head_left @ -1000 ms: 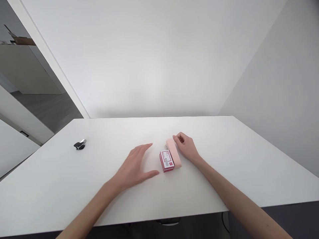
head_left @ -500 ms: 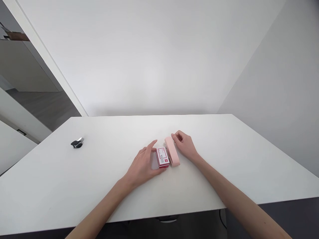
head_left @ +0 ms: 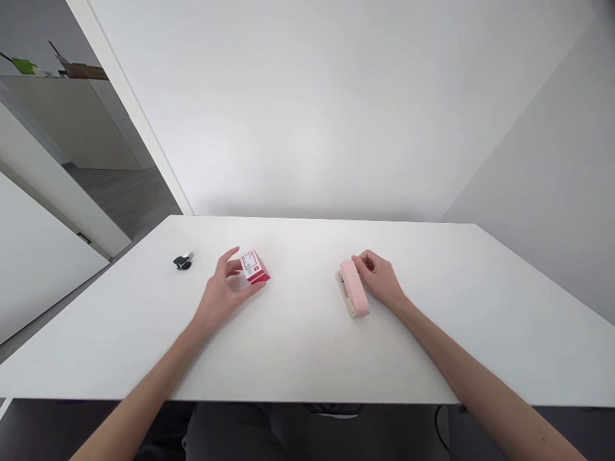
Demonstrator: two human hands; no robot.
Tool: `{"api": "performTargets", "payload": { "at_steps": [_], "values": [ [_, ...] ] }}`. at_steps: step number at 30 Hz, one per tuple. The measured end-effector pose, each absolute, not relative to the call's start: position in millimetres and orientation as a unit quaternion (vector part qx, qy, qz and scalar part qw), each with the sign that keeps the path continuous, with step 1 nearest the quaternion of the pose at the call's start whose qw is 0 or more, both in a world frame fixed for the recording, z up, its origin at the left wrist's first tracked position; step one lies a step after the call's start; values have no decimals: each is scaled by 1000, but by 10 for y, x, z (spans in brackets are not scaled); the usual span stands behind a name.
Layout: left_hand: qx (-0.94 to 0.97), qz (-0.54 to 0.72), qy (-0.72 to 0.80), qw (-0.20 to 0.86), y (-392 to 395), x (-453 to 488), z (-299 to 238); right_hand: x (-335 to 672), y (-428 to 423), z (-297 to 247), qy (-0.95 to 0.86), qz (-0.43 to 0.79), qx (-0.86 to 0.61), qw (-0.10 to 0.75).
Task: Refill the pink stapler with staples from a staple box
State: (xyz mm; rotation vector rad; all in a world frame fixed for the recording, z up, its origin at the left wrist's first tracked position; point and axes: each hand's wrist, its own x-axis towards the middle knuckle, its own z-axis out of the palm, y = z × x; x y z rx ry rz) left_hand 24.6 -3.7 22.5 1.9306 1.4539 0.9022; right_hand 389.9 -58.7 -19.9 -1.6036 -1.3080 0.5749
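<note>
A small red-and-white box (head_left: 250, 264) with printed labels is held by my left hand (head_left: 221, 294), the thumb along its near side and the fingers at its far left. The box looks tilted; whether it touches the table I cannot tell. Farther right, a pink stapler (head_left: 355, 287) with a cream base lies on the table, its hinge end towards me. My right hand (head_left: 379, 278) rests just right of the stapler's far end, fingers curled in and fingertips against or very near its side. Nothing shows inside those fingers.
A black-and-silver staple remover (head_left: 183, 261) lies at the left on the white table (head_left: 307, 358). A white wall (head_left: 298, 115) rises behind the table. At the left is an opening with grey floor (head_left: 129, 198) beyond it.
My left hand has carried the box leftwards, away from the stapler, where it was right alongside. My right hand and the stapler keep their places together; the whole view has shifted slightly.
</note>
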Motion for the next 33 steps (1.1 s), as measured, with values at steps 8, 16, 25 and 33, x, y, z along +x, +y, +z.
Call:
{"api": "performTargets", "payload": {
  "at_steps": [8, 16, 25, 33],
  "values": [
    [719, 298, 592, 211, 11, -350, 209, 3883, -622, -198, -532, 239, -669, 461],
    [702, 270, 635, 180, -143, -761, 269, 3876, -644, -197, -532, 244, -669, 458],
    [703, 275, 636, 162, -248, -884, 274, 3885, -646, -215, -534, 243, -671, 453],
    [604, 344, 707, 127, -310, -920, 318, 3892, -656, -215, -537, 241, -671, 452]
  ]
}}
